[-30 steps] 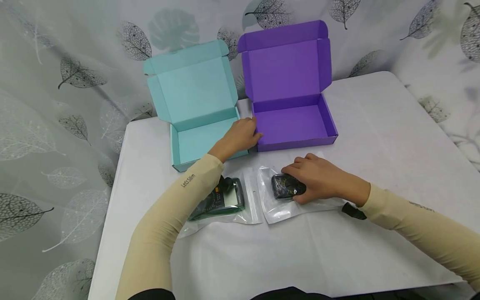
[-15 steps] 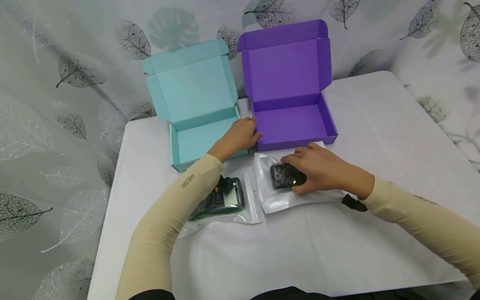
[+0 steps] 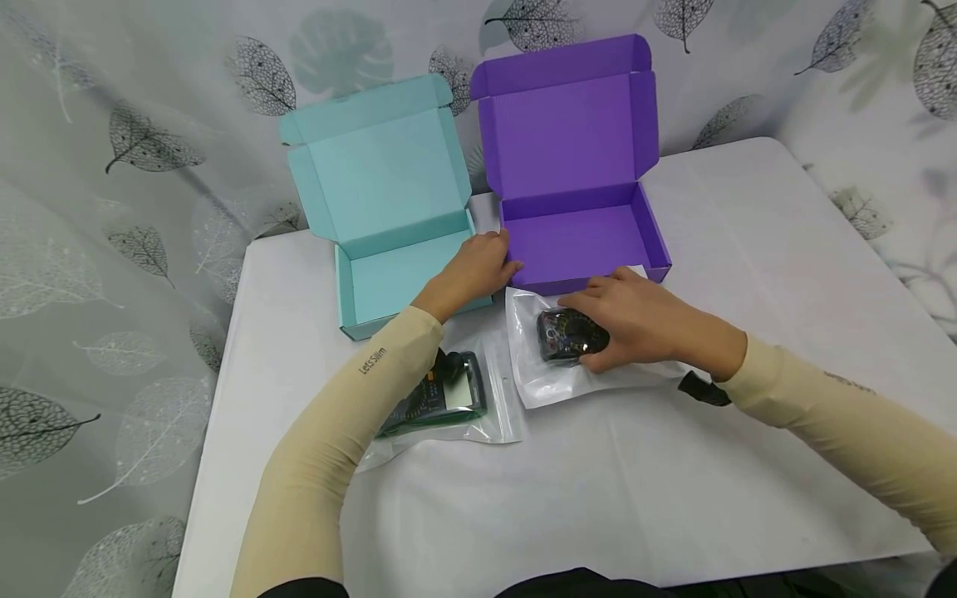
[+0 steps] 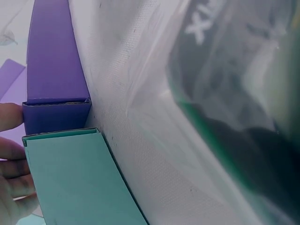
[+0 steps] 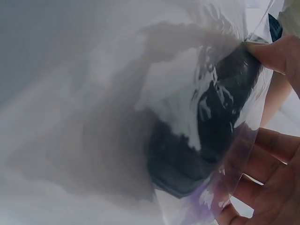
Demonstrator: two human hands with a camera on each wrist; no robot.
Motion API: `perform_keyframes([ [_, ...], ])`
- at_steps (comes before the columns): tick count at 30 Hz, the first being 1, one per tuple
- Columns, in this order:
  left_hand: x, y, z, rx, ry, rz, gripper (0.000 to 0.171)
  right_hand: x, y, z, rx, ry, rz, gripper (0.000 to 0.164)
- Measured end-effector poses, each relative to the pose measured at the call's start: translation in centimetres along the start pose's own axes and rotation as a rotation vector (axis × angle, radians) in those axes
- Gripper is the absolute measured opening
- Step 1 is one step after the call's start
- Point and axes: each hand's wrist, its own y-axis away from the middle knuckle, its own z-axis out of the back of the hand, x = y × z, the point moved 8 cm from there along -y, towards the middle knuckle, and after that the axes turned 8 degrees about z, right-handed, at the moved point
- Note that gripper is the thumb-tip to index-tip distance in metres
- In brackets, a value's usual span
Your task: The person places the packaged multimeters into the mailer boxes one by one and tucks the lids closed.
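Note:
In the head view my left hand (image 3: 476, 264) grips where the teal box (image 3: 351, 291) and the purple box (image 3: 598, 274) meet; both lids stand up. The left wrist view shows the thumb (image 4: 10, 116) at the rim of the purple box and the other fingers curled at the teal one. My right hand (image 3: 635, 320) grips a clear plastic bag (image 3: 542, 386) with a rounded black object (image 3: 568, 335) inside. Its far edge overlaps the front of the purple box. Thumb and fingers spread around the black object in the right wrist view.
Another clear zip bag (image 3: 504, 415), holding a dark device (image 3: 463, 386) with a green edge, lies under my left forearm. All of this is on a table with a white cloth (image 3: 748, 498). A leaf-print curtain (image 3: 149, 332) hangs behind and to the left.
My right hand has moved the bag with the black object away from me, up to the purple box's front. The left hand and both boxes have stayed in place.

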Motion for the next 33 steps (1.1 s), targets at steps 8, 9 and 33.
perform_keyframes([
  [8,0.0,-0.1,-0.1,0.008,-0.008,-0.004,0.064,-0.3,-0.3,0.5,-0.012,0.016,-0.005,0.070],
  [9,0.0,-0.1,-0.1,0.008,-0.009,-0.004,0.064,-0.3,-0.3,0.6,-0.013,0.016,-0.005,0.070],
  [33,-0.1,-0.3,0.2,-0.085,-0.009,-0.070,0.039,-3.4,-0.7,3.1,-0.071,0.050,-0.085,0.070],
])
